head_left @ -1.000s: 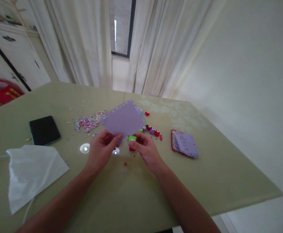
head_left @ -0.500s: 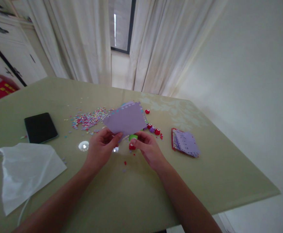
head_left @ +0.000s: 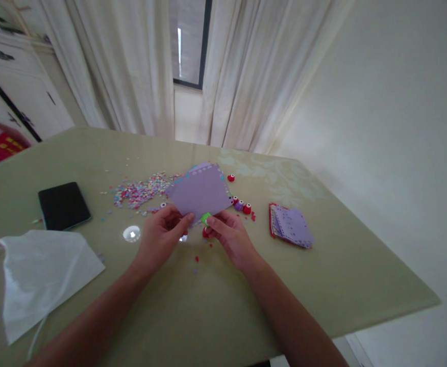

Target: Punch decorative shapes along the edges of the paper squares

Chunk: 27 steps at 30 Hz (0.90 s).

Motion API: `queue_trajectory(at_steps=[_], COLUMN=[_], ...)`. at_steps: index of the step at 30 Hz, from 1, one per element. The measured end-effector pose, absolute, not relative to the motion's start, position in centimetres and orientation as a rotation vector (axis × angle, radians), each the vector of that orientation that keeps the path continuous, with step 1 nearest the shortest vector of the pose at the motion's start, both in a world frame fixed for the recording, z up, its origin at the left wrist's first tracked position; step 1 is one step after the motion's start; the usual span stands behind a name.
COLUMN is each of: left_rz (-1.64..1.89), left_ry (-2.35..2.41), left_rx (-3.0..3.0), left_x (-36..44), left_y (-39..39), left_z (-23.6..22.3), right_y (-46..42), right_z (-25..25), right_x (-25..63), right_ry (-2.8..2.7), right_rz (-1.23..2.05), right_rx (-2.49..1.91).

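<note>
My left hand (head_left: pixel 160 234) is closed, its thumb and fingers pinching the lower left edge of a purple sheet of paper (head_left: pixel 200 192) held above the table. Cut-out shapes run along the sheet's far and right edges. Closed around a small green paper punch (head_left: pixel 205 219), my right hand (head_left: pixel 234 238) keeps it at the sheet's near edge; whether the edge is inside its slot I cannot tell. Just below the fingers sits a red punch (head_left: pixel 205 233), partly hidden. Past the sheet's right corner stand a purple punch (head_left: pixel 239 206) and red punches (head_left: pixel 247 209) with white eyes.
Left of the sheet spreads a heap of coloured paper confetti (head_left: pixel 141 192). A black phone or tablet (head_left: pixel 65 205) and a white face mask (head_left: pixel 49 278) lie on the left. A stack of punched purple and red sheets (head_left: pixel 294 227) lies right on the table (head_left: pixel 361 265).
The green punch has tilted and come slightly left, up to the sheet's near edge. My left hand keeps its grip on the paper. The view has shifted slightly.
</note>
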<state>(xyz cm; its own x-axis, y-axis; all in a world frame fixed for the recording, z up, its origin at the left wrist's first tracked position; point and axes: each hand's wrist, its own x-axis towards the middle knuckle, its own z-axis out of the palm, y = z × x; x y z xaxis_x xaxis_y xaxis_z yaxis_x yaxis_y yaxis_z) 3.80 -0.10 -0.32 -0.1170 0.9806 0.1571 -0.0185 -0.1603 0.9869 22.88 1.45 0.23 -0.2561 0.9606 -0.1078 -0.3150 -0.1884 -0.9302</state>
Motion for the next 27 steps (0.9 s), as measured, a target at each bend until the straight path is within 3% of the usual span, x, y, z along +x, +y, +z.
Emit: queue_trajectory(at_steps=[27], left_rz=[1.348], left_ry=[1.217], left_rx=[1.277], left_x=[4.3], left_y=[0.1], left_z=[-0.3], right_y=[1.6], right_z=[-0.8], right_x=[22.3], right_ry=[-1.087], right_rz=[1.609], right_rx=[-1.054])
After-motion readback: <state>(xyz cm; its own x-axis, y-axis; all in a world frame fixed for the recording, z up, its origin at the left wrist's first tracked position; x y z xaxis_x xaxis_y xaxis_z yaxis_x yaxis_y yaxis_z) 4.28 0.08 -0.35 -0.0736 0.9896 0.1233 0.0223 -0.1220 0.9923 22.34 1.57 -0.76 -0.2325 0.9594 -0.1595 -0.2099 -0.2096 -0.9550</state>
